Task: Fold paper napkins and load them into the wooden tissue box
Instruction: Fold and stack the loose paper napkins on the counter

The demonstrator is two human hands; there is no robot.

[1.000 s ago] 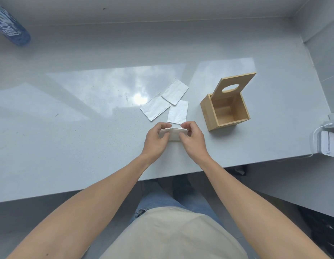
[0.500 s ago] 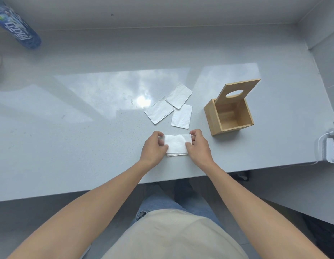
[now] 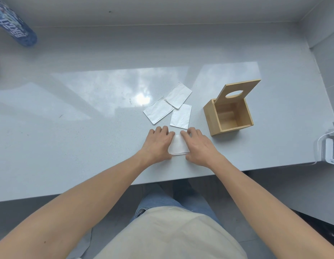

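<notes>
A folded white napkin (image 3: 178, 146) lies flat on the grey counter (image 3: 87, 137) near its front edge. My left hand (image 3: 158, 144) lies flat on its left side and my right hand (image 3: 198, 146) on its right side, fingers spread, both pressing it down. Three more folded napkins (image 3: 178, 97), (image 3: 158, 112), (image 3: 181, 116) lie just beyond my hands. The wooden tissue box (image 3: 228, 116) stands to the right with nothing inside, its lid (image 3: 237, 91) with an oval hole tipped up at the back.
A blue labelled bottle (image 3: 15, 25) lies at the far left back of the counter. A white device with a cable (image 3: 328, 152) sits at the right edge. A wall closes the back and right side.
The napkin was held up between my fingertips, then laid on the counter. Now both hands lie flat on top of it, pressing it down.
</notes>
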